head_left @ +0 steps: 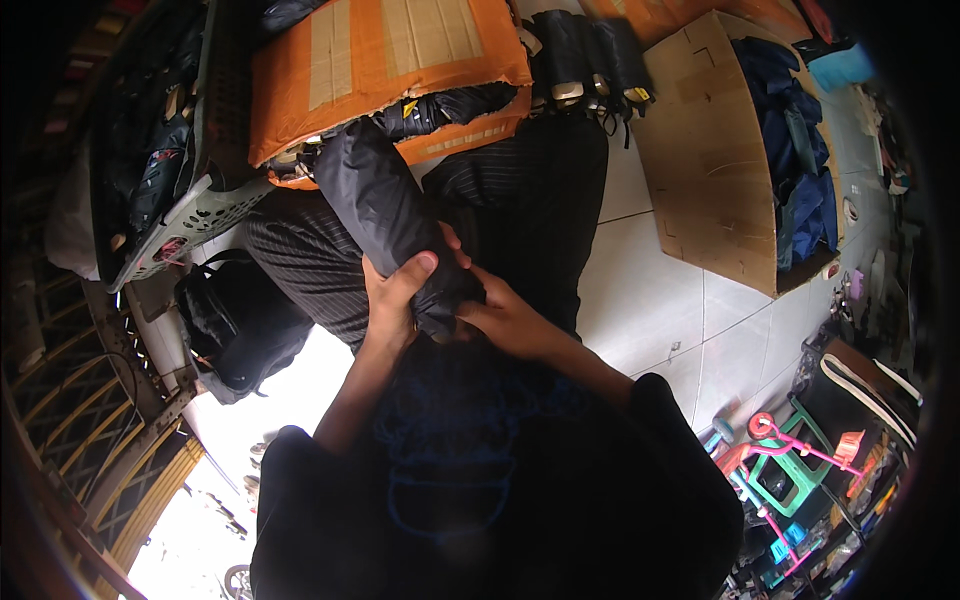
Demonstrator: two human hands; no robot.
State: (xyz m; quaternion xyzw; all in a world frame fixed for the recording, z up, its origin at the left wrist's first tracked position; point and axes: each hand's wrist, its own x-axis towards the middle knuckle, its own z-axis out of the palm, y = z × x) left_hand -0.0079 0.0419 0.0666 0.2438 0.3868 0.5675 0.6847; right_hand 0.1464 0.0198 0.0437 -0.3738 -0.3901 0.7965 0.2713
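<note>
A thick black folded umbrella (375, 195) lies slantwise in front of my body, its far end at the opening of the orange-taped box. My left hand (398, 292) is wrapped round its near part, thumb on top. At the near end, my right hand (497, 312) has its fingers closed on the black cloth from the right side. The tip of that end is partly hidden by my hands and dark shirt. More black folded umbrellas (455, 108) show inside the torn opening of the cardboard box (390, 60).
Several black umbrellas (570, 60) lie right of the orange-taped box. A cardboard box (705, 150) with blue cloth items stands at the right. A plastic crate (195, 215) is at the left, above a black bag (240, 320). A green stool (795, 465) and pink tubing sit lower right.
</note>
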